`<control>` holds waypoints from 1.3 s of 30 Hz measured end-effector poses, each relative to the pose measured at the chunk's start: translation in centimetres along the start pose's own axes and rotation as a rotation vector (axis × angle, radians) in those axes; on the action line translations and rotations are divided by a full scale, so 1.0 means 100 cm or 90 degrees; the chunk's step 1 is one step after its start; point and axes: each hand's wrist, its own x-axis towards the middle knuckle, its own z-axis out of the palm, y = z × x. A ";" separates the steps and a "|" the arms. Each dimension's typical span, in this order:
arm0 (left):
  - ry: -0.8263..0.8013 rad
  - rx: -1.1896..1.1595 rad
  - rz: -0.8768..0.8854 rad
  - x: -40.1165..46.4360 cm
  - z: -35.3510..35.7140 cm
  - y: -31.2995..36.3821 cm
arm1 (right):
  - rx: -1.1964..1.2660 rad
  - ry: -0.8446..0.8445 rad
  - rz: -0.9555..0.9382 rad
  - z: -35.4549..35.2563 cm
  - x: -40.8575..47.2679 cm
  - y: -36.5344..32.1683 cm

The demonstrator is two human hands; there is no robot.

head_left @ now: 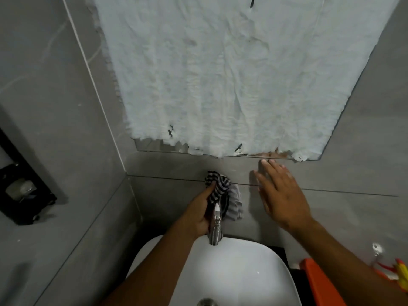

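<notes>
Down low at centre, gripping a black-and-white striped cloth with the left hand, fingers and thumb curled tight round the bunched fabric. Pressing that cloth onto the top and rear of a chrome tap, partly wrapped round it close to the grey tiled wall, with a paler grey fold hanging off to the right. Just right of the cloth and apart from it, laying the right hand flat against the same wall, fingers straight and slightly spread, tips just under the lower edge of a mirror; cannot tell whether touching the glass. Holding nothing there. Above, covering almost all of the mirror, a crumpled white sheet, paper by the look, ragged along its bottom, leaving only a thin bare strip of glass with a faint reflection of fingertips. Below the tap, a white oval basin, spout over its back rim, metal drain at the very bottom of view. Both forearms bare, reaching up over the basin. On the left wall, well apart from the hands, a black holder with something metallic in it, too blurred to name. At lower right, beside the basin, an orange container; above it a chrome wall hook beside red and yellow items, cut off by the frame.
</notes>
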 end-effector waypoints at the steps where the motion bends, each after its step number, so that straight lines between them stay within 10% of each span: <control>1: -0.024 -0.030 -0.015 0.001 -0.003 0.000 | -0.054 -0.007 -0.054 0.009 -0.003 0.014; 5: 0.089 0.132 0.030 0.006 0.005 0.015 | -0.168 0.071 -0.129 0.042 -0.004 0.037; 10: 0.431 1.063 0.207 0.020 0.046 0.009 | -0.183 0.168 -0.121 0.064 0.000 0.032; 17: 0.023 0.086 -0.084 0.012 0.010 0.030 | -0.171 0.164 -0.112 0.065 0.001 0.032; 20: 0.091 0.245 -0.087 0.019 0.019 0.032 | -0.171 0.156 -0.108 0.064 0.001 0.032; 25: 0.308 0.966 0.063 0.022 0.053 0.028 | -0.183 0.150 -0.099 0.057 0.004 0.025; 29: 0.410 1.124 -0.005 0.001 0.054 0.002 | -0.193 0.113 -0.094 0.052 0.003 0.023; 34: 0.403 0.775 0.382 -0.057 0.010 -0.077 | -0.209 0.084 -0.086 0.052 0.000 0.025; 39: 0.051 0.092 0.159 -0.058 -0.035 -0.077 | -0.204 0.076 -0.094 0.052 0.000 0.025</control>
